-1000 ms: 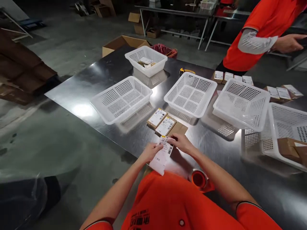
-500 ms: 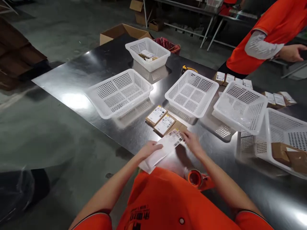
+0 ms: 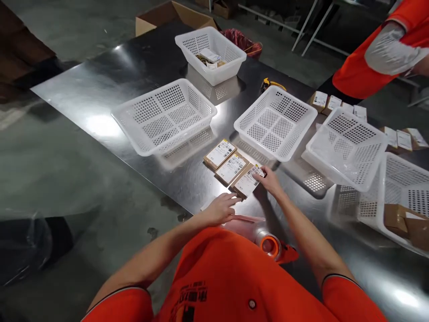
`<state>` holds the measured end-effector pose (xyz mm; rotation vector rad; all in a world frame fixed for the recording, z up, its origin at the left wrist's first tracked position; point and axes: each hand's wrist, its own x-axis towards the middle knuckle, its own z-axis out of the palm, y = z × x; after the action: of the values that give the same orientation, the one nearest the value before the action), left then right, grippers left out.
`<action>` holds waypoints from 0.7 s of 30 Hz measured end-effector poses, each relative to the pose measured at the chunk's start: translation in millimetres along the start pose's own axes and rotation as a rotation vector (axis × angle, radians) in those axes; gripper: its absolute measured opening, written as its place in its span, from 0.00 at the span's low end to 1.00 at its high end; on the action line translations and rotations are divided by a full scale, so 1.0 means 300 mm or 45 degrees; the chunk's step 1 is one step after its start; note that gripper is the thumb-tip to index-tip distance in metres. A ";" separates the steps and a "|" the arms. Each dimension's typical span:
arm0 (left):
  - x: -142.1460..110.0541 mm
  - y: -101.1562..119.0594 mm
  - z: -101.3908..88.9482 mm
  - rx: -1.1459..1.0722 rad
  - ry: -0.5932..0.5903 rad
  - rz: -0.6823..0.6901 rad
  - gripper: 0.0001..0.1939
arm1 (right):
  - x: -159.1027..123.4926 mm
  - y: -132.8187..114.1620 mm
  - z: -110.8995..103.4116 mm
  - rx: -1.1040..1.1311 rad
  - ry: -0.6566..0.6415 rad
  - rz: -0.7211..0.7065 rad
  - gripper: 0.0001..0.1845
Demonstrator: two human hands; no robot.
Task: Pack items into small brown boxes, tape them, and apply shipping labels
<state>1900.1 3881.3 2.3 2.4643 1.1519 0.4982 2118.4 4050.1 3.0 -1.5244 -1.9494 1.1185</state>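
Observation:
My right hand [image 3: 270, 182] pinches the corner of a barcode shipping label [image 3: 248, 181], which lies on a brown cardboard package [image 3: 238, 190]. Two more labelled cardboard packages [image 3: 220, 153] [image 3: 232, 168] lie side by side just beyond it on the steel table. My left hand [image 3: 219, 210] rests flat and apart from the package, partly covering a white backing sheet [image 3: 208, 205]. A thin pinkish paper strip [image 3: 244, 218] lies near my body. An orange-cored tape roll [image 3: 270, 246] stands by my right forearm.
White perforated plastic baskets [image 3: 164, 117] [image 3: 275, 123] [image 3: 346, 150] surround the packages on the stainless table [image 3: 100, 94]. Another basket [image 3: 211, 53] holds small items. Labelled packages [image 3: 404, 141] line the far right. A co-worker's orange-shirted torso [image 3: 365, 76] stands at the upper right.
The label has left my hands' shared grip and now lies on the third package under my right hand. My left hand has dropped back toward my body, and the white sheet has slid beneath it.

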 end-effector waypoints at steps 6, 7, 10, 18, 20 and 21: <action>0.037 -0.059 0.040 0.143 -0.042 0.062 0.09 | 0.010 0.008 0.029 -0.340 -0.051 -0.028 0.20; 0.039 -0.068 0.049 0.148 -0.057 0.055 0.09 | 0.011 0.004 0.027 -0.424 -0.066 -0.036 0.21; 0.039 -0.089 0.076 0.131 -0.090 0.030 0.08 | 0.010 -0.016 0.010 -0.695 -0.038 0.008 0.30; 0.036 -0.098 0.121 0.133 -0.125 -0.057 0.09 | -0.085 -0.067 0.164 -0.775 -0.014 -0.317 0.32; 0.039 -0.094 0.129 0.121 -0.130 -0.067 0.09 | -0.079 -0.052 0.216 -0.804 -0.068 -0.294 0.35; 0.042 -0.089 0.132 0.112 -0.135 -0.068 0.09 | -0.064 -0.041 0.228 -0.828 -0.070 -0.265 0.37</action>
<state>1908.7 3899.8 -42.8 2.4935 1.2172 0.3040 2066.6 4008.3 -24.5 -1.5317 -2.5968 0.4535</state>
